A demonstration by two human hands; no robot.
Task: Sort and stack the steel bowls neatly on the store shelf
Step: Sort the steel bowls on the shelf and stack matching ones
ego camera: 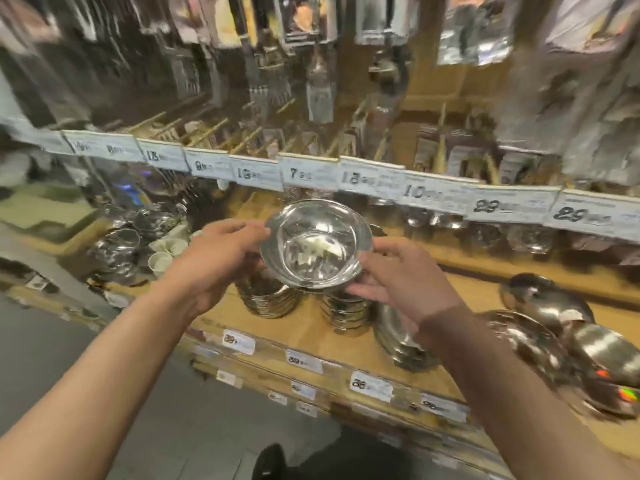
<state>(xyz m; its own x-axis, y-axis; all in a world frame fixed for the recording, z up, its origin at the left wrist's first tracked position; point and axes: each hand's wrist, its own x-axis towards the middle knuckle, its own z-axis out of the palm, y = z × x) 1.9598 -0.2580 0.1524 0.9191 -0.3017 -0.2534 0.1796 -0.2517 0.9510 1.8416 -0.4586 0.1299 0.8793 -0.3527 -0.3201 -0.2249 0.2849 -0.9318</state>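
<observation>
Left hand (221,251) and right hand (398,275) curled on steel bowl (317,242), at nine and four o'clock of its rim, above stacked bowls (343,313) on shelf (311,334).

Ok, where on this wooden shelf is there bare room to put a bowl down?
Bare shelf shows behind the two short stacks, left of the loose bowls. A thinner strip runs along the front edge. The right end is crowded.

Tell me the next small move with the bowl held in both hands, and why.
Probably lower the steel bowl onto the right stack below it. Both the left hand and right hand hold its rim, it hangs open side up above the two stacks, and the right stack lies almost under it.
</observation>
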